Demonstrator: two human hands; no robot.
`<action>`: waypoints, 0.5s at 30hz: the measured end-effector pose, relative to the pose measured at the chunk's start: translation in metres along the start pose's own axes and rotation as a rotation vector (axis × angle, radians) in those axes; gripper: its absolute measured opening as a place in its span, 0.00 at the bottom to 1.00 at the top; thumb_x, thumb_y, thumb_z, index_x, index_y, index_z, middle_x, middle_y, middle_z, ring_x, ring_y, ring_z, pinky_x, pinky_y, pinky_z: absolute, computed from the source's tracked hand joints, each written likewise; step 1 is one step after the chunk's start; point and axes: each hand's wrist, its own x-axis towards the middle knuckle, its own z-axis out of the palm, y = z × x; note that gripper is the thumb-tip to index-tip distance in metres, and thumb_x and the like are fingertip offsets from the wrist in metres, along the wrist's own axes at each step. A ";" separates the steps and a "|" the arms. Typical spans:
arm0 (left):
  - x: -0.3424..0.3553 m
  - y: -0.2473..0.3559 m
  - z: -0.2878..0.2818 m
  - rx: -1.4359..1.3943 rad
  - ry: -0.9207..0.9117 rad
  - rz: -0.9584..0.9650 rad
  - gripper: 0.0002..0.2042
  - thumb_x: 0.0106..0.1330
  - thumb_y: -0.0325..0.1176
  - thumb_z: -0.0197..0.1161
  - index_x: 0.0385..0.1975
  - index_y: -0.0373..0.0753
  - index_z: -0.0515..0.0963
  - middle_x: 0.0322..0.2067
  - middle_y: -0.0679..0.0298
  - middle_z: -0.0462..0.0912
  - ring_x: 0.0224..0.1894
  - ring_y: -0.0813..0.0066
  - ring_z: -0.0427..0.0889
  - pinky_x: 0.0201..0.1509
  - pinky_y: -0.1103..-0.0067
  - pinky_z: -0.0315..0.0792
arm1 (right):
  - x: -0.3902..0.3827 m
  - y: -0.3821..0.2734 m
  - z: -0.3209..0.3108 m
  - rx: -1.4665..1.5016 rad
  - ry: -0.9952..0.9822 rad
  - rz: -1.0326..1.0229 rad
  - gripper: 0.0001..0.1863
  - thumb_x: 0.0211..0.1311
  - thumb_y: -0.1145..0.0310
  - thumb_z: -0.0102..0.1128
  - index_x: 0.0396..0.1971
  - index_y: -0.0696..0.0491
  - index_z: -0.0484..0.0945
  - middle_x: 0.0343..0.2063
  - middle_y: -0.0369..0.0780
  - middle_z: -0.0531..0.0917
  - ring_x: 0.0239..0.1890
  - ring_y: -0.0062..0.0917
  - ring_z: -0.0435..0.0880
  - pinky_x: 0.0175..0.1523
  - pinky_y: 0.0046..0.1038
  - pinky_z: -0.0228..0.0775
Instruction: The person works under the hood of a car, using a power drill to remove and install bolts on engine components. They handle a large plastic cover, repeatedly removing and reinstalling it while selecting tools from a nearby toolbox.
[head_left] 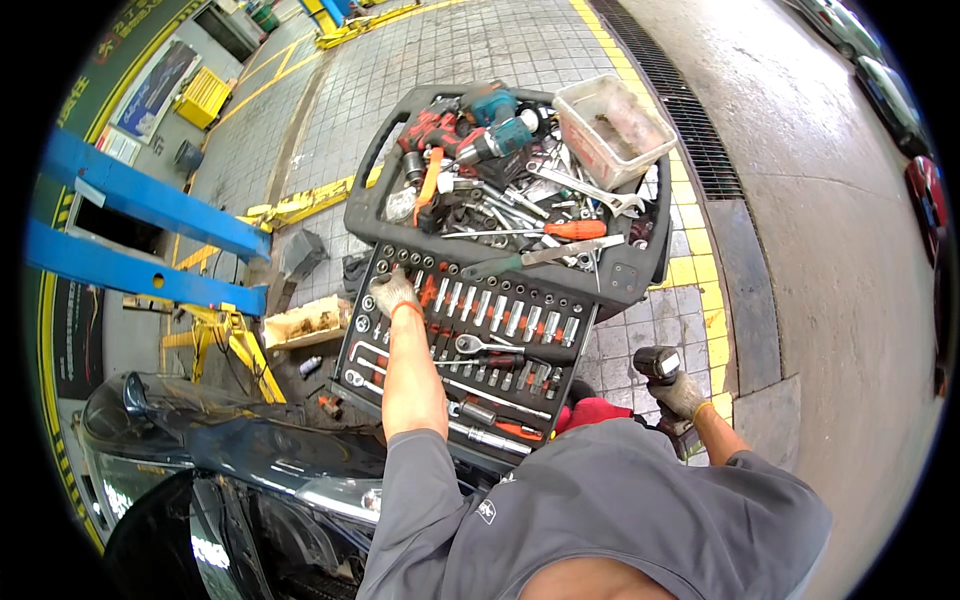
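My left hand point(396, 293), in a pale work glove, reaches over the upper left part of an open drawer. Its curled fingers are at a row of small sockets point(452, 269), and whatever is in them is hidden. Rows of long chrome sockets point(499, 312), a ratchet point(482, 344) and extension bars lie in the drawer's dark foam insert. Out to my right, my gloved right hand point(682, 396) is closed around the grip of a dark cordless power tool point(657, 364), its battery end turned up and away from me. The tool's working end is partly hidden.
The cart's top tray point(362, 215) is heaped with cordless drills point(497, 140), wrenches and an orange-handled screwdriver point(575, 230). A clear plastic bin point(613, 133) stands on it. Blue lift arms point(150, 190) and a dark car point(230, 440) are on the left; a floor grate point(690, 130) runs right.
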 end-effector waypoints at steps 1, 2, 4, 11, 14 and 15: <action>-0.001 0.003 0.000 0.062 0.026 0.086 0.17 0.63 0.35 0.68 0.45 0.32 0.73 0.33 0.56 0.81 0.31 0.62 0.79 0.40 0.66 0.77 | -0.002 0.003 -0.002 0.002 0.014 -0.013 0.24 0.55 0.52 0.70 0.41 0.59 0.86 0.29 0.46 0.88 0.34 0.33 0.88 0.43 0.37 0.78; 0.001 0.002 -0.007 0.004 0.052 0.097 0.16 0.64 0.35 0.67 0.45 0.33 0.73 0.32 0.57 0.80 0.31 0.64 0.78 0.39 0.67 0.77 | -0.008 -0.006 -0.008 -0.009 0.009 -0.028 0.24 0.55 0.52 0.70 0.42 0.59 0.86 0.30 0.47 0.88 0.35 0.35 0.88 0.44 0.37 0.78; 0.002 0.007 -0.027 -0.135 0.049 0.074 0.14 0.66 0.37 0.65 0.42 0.35 0.73 0.29 0.61 0.78 0.28 0.69 0.76 0.32 0.71 0.73 | -0.022 -0.023 -0.020 -0.031 0.005 -0.051 0.25 0.55 0.52 0.71 0.44 0.57 0.86 0.31 0.48 0.88 0.37 0.38 0.89 0.46 0.38 0.78; -0.094 0.066 -0.147 -0.845 -0.299 -0.298 0.11 0.77 0.44 0.56 0.35 0.46 0.78 0.25 0.72 0.79 0.20 0.84 0.68 0.20 0.86 0.60 | -0.055 -0.117 -0.067 0.217 -0.223 -0.412 0.25 0.58 0.66 0.70 0.57 0.54 0.79 0.41 0.42 0.88 0.42 0.26 0.87 0.48 0.33 0.80; -0.174 0.078 -0.183 -0.845 -0.376 -0.272 0.13 0.77 0.46 0.58 0.45 0.42 0.78 0.28 0.70 0.80 0.20 0.83 0.71 0.20 0.85 0.62 | -0.070 -0.172 -0.086 0.337 -0.408 -0.685 0.26 0.56 0.72 0.72 0.57 0.55 0.79 0.44 0.39 0.88 0.45 0.22 0.85 0.49 0.31 0.80; -0.201 0.076 -0.197 -0.813 -0.404 -0.226 0.15 0.76 0.45 0.59 0.50 0.39 0.78 0.29 0.68 0.81 0.19 0.83 0.70 0.20 0.85 0.62 | -0.067 -0.186 -0.088 0.296 -0.457 -0.791 0.27 0.54 0.73 0.73 0.57 0.56 0.79 0.45 0.39 0.87 0.46 0.23 0.85 0.50 0.31 0.79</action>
